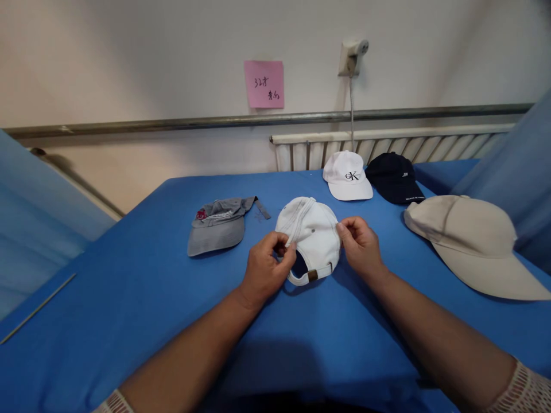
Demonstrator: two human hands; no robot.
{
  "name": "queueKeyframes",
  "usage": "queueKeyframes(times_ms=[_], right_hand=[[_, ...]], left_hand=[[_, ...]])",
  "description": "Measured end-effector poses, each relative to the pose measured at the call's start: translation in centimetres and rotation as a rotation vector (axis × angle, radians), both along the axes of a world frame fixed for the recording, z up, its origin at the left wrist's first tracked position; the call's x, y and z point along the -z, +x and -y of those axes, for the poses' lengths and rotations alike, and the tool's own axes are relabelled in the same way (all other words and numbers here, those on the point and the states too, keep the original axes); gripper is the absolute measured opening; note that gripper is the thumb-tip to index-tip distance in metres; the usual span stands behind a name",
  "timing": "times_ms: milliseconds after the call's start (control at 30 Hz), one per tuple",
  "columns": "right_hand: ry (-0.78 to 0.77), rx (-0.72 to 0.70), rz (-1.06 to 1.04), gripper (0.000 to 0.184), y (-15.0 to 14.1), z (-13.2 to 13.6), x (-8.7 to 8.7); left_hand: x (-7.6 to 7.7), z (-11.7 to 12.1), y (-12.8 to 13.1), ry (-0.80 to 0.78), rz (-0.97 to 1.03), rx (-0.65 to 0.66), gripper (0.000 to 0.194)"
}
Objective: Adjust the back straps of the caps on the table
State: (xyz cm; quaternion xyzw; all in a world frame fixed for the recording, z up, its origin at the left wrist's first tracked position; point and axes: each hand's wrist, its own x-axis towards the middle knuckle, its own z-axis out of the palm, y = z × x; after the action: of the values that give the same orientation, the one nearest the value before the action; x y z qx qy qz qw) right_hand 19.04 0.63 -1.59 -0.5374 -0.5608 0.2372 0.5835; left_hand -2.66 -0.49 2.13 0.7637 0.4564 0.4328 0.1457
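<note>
Between my hands is a white baseball cap [321, 232], its back opening and strap with a brown buckle facing me. My left hand [269, 264] pinches the cap's left edge near the opening. On the other side, the thumb and fingers of my right hand [359, 244] grip its right edge. The cap's brim is hidden behind the crown. To the left lies a grey cap [217, 232] with a red mark and a loose strap. A large beige cap [477, 235] rests to the right of my right hand.
A white cap with black letters [348, 180] and a black cap [394, 178] sit at the back of the blue-covered table [142, 275]. Behind are a radiator [312, 154], a metal rail [206, 123] and a plugged socket [349, 58]. Blue curtains [38, 212] flank both sides.
</note>
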Motion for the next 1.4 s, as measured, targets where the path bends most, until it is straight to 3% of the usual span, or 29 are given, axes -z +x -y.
queueKeyframes(times_ms=[100, 200, 333, 467, 533, 667, 733, 867, 1000, 1167, 1267, 1333, 1400], right_hand=[[0.146, 0.067, 0.158, 0.014, -0.1, 0.9, -1.1], [0.206, -0.082, 0.319, 0.017, -0.4, 2.1, -2.1], [-0.056, -0.324, 0.342, 0.029, -1.5, 2.6, -1.6], [-0.179, -0.327, 0.181, 0.034, -2.0, 2.0, -0.3], [-0.145, -0.299, 0.057, 0.031, -1.8, 2.0, -0.2], [-0.047, -0.23, -0.136, 0.032, -0.9, 2.4, -0.9], [-0.012, -0.219, -0.168, 0.033, -0.6, 2.6, -1.1], [0.042, -0.232, -0.109, 0.033, -0.5, 2.6, -1.1], [0.187, -0.292, 0.097, 0.032, -0.6, 2.6, -1.3], [0.398, -0.565, 0.435, 0.025, -1.5, 3.9, -2.3], [0.444, -0.701, 0.514, 0.018, -2.4, 4.7, -2.4], [0.438, -0.618, 0.455, 0.015, -2.5, 4.8, -2.3], [0.396, -0.411, 0.343, 0.015, -2.0, 4.3, -2.2]], left_hand=[[0.5, 0.0, 0.2, 0.021, -0.067, 0.059, 0.01], [1.1, 0.2, 0.6, 0.093, -0.179, 0.159, 0.01], [1.4, 0.8, 1.2, 0.197, -0.315, 0.324, 0.011], [1.1, 1.3, 1.5, 0.195, -0.342, 0.45, 0.009], [1.0, 1.2, 1.3, 0.135, -0.245, 0.407, 0.008], [1.4, -0.5, 0.4, -0.001, 0.062, 0.055, 0.019], [1.9, -1.6, -0.1, -0.113, 0.16, -0.056, 0.023], [2.8, -2.9, -0.3, -0.316, 0.206, 0.039, 0.027], [3.0, -2.6, -0.1, -0.347, 0.196, 0.138, 0.018], [2.5, -2.8, -0.5, -0.353, 0.432, 0.004, 0.016], [2.5, -3.3, -0.6, -0.432, 0.579, -0.055, 0.017], [2.7, -3.7, -0.6, -0.48, 0.638, -0.073, 0.018], [3.0, -3.9, -0.6, -0.514, 0.68, -0.087, 0.02]])
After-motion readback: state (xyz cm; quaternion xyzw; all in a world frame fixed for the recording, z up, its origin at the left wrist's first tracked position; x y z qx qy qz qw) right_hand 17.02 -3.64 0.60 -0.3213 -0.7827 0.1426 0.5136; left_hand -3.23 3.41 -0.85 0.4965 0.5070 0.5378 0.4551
